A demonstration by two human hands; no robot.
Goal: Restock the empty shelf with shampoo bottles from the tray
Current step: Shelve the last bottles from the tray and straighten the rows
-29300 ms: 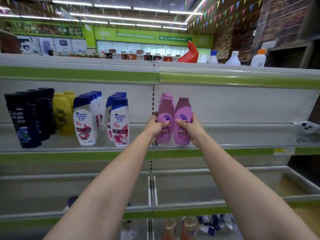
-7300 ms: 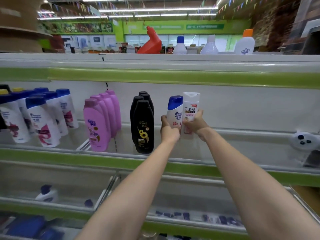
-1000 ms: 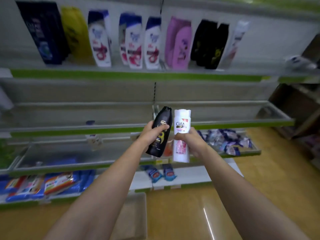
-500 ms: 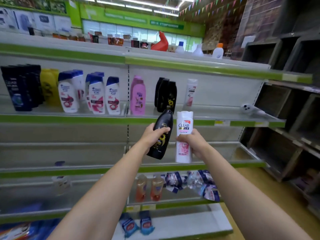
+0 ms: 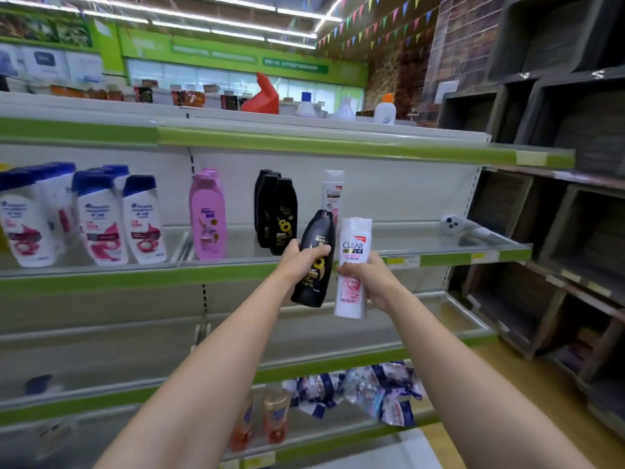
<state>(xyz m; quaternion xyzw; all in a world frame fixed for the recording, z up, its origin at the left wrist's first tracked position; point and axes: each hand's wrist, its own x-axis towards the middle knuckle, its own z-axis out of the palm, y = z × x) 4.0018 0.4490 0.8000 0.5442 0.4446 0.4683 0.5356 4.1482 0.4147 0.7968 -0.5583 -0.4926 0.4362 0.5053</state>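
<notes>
My left hand (image 5: 297, 260) grips a black shampoo bottle with a sunflower label (image 5: 313, 262), tilted slightly right. My right hand (image 5: 372, 279) holds a white Clear bottle (image 5: 351, 265) upright beside it. Both are raised just in front of the green-edged shelf (image 5: 439, 257). On that shelf stand white bottles with blue caps (image 5: 101, 214), pink bottles (image 5: 207, 214), black bottles (image 5: 277, 214) and one white Clear bottle (image 5: 333, 194). The tray is out of view.
The shelf's right part holds only a small white device (image 5: 453, 225). The top shelf carries a red jug (image 5: 262, 99) and white bottles. Lower shelves hold small orange bottles (image 5: 267, 421) and blue-white packets (image 5: 372, 390). Dark wooden crates (image 5: 558, 198) stand at the right.
My view has risen from the floor and lower shelves to the stocked shelf. Both hands have lifted the black and white bottles up to its front edge.
</notes>
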